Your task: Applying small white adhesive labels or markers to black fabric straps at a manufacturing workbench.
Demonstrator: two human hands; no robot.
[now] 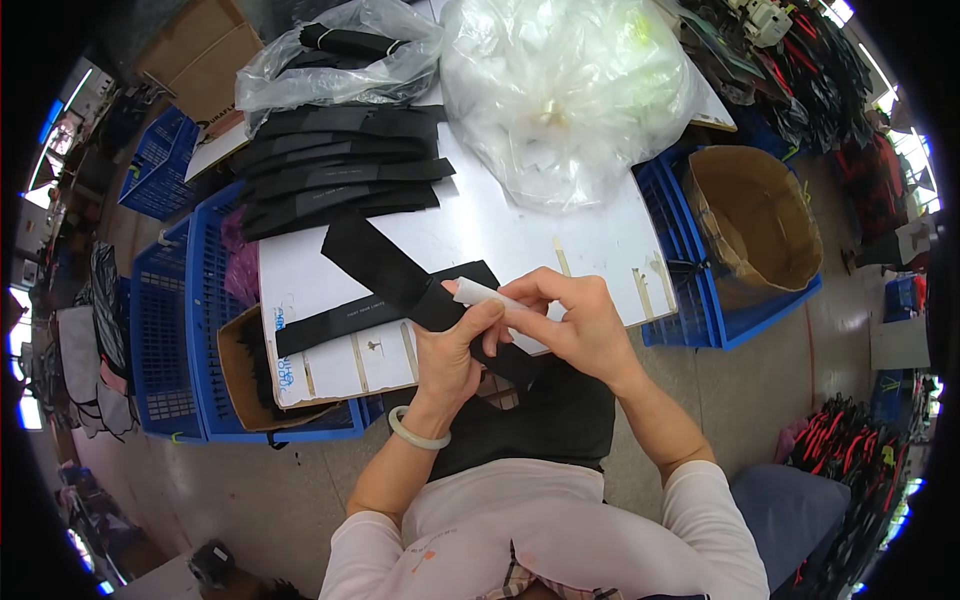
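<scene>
My left hand [452,345], with a pale bangle [418,430] on its wrist, is closed around a wide black fabric strip [375,255]. One end of the strip points up to the left; the other hangs past the table's front edge. My right hand [572,318] pinches a small white piece [480,294], sheet-like or rolled, that lies against the strip beside my left thumb. Whether it is attached to the fabric I cannot tell. Under my left hand another black strip [340,322] lies flat across the white tabletop [480,228].
Stacked black strips [345,160] lie at the table's far left, near a clear plastic bag [340,65]. A large, full clear bag [570,100] stands at the back. Blue crates flank the table; the right crate [680,260] holds a round cardboard bin [752,215], the left crate [165,330] stands nearby.
</scene>
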